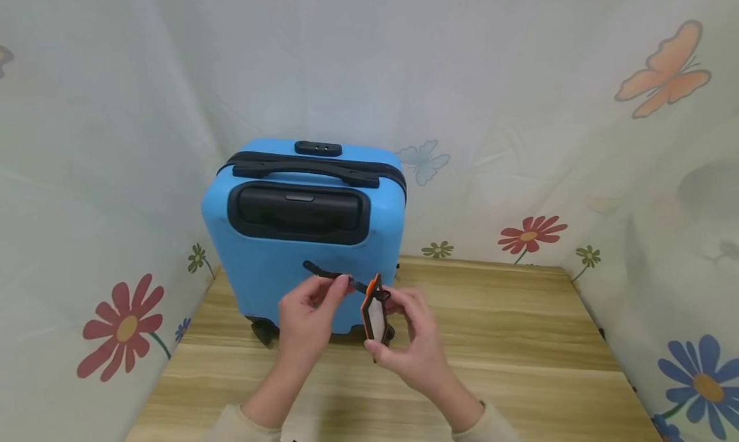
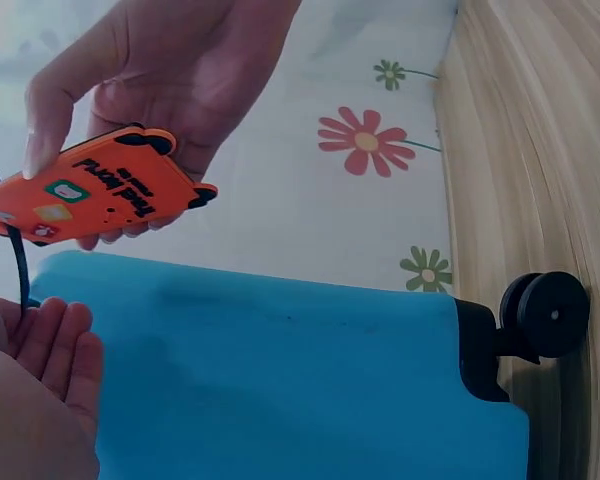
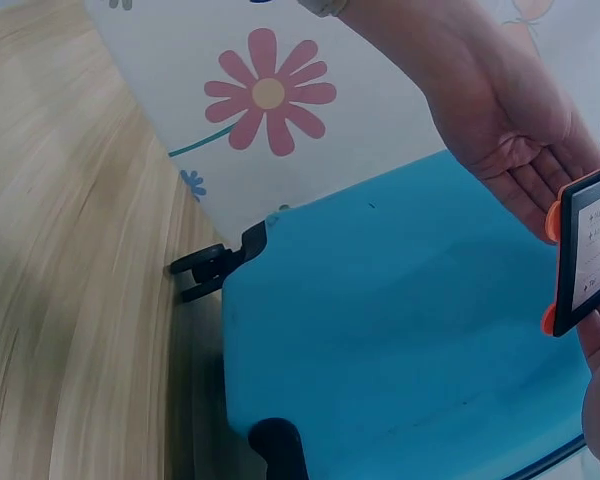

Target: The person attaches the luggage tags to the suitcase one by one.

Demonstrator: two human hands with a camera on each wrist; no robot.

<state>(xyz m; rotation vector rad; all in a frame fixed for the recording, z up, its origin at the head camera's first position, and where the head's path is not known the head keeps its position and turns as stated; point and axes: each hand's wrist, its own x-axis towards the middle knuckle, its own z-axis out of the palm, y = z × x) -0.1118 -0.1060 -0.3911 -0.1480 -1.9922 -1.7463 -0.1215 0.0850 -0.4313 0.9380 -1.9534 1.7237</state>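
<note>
An orange luggage tag (image 1: pixel 376 320) with a black-framed white card side is held in my right hand (image 1: pixel 417 342), thumb at its lower edge and fingers behind its upper part. Its black strap (image 1: pixel 316 270) runs out to the left, and my left hand (image 1: pixel 308 317) pinches it between thumb and fingers, the strap's end sticking out past them. In the left wrist view the tag's orange face (image 2: pixel 100 190) shows black lettering and small coloured pictures. Printed lines mark the card (image 3: pixel 598 245) in the right wrist view. Just behind both hands stands a blue suitcase (image 1: pixel 231 262), upright.
The suitcase has a black carry handle (image 1: pixel 306 167), a recessed pull handle (image 1: pixel 299 211), a combination lock (image 1: pixel 319 149) and black wheels (image 1: pixel 264 331). It stands on a wood-grain tabletop (image 1: pixel 491 339). Pale cloth walls (image 1: pixel 491 95) with printed flowers and butterflies enclose the back and sides.
</note>
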